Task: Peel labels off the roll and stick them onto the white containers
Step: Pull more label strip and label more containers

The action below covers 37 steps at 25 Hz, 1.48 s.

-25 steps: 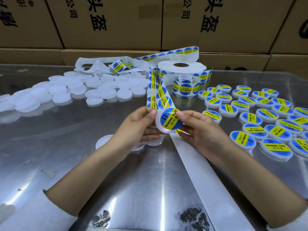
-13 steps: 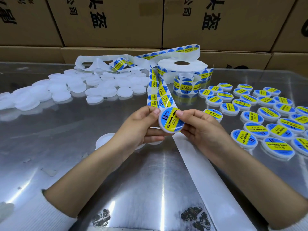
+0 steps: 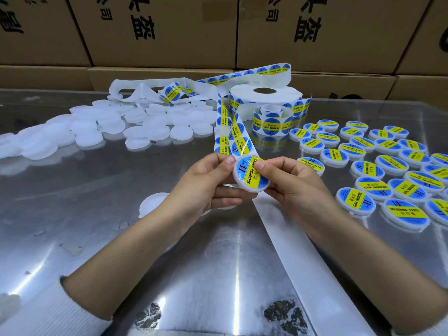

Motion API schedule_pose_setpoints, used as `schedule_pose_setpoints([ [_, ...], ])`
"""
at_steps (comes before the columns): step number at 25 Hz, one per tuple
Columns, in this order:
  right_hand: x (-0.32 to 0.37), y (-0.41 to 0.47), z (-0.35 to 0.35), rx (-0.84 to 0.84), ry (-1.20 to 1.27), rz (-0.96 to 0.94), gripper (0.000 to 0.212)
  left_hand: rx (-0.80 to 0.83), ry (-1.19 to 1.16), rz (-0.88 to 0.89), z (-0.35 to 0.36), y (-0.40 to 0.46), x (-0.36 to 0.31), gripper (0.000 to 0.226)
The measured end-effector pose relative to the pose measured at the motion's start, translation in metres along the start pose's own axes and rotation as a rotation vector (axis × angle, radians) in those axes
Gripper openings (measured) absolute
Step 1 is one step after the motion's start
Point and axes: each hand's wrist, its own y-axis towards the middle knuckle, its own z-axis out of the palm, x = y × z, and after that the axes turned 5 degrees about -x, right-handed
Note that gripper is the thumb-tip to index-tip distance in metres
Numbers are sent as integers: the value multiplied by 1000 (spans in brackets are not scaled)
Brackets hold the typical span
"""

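Both hands hold one round white plastic container up off the shiny metal desk, approx centre of view, tilted w/ its top toward the camera. Left hand grips its left edge, thumb on the rim and fingers curled under; right hand pinches the right side, thumb tip pressing on the label. That round blue-and-yellow sticker label covers nearly the whole lid: blue disc, yellow band across it reading "SOLDERING PASTE", a dark "II"-like mark on the blue part, glossy w/ glare. A thin white rim shows around the label. Just behind the held container, the white backing strip w/ more of the same labels rises from the hands and runs back toward the big white label roll lying flat at the far centre; a smaller label roll stands in front of it. Bare white backing strip trails from under the hands to the near right edge. Right side of desk: group of labelled white containers, labels up, set close together in rough rows. Left side: heap of plain unlabelled white containers, some overlapping. One plain white container lies on the desk just beside the left wrist. Brown cardboard boxes w/ black print stacked behind the desk.
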Motion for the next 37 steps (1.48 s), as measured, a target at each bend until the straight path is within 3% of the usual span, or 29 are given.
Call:
schedule_pose_setpoints([
  [4,0,0,4,-48,-99,-161,9,0,-12,16,0,0,0,18],
  [7,0,0,6,-54,-174,-322,13,10,-25,26,1,-1,1,18],
  [11,-1,-2,9,-73,-260,-394,14,27,-38,44,2,-1,2,20],
  [13,-2,-1,8,-62,-265,-424,24,28,-51,44,1,0,2,20],
  [16,2,0,3,21,-278,-363,68,28,-30,45,1,0,4,21],
  [17,3,0,3,50,-295,-338,70,37,-15,48,2,-1,5,21],
  [20,6,-4,7,97,-367,-322,27,57,46,80,7,-3,7,25],
  [21,6,-6,9,89,-383,-319,25,53,60,96,8,-3,8,26],
  [27,1,-5,9,-43,-476,-240,69,-8,119,245,14,-4,10,33],
  [31,-5,-9,17,-38,-484,-195,70,-51,134,361,20,-3,19,26],
  [37,2,-8,15,16,-329,-5,70,50,225,337,16,-4,24,47],
])
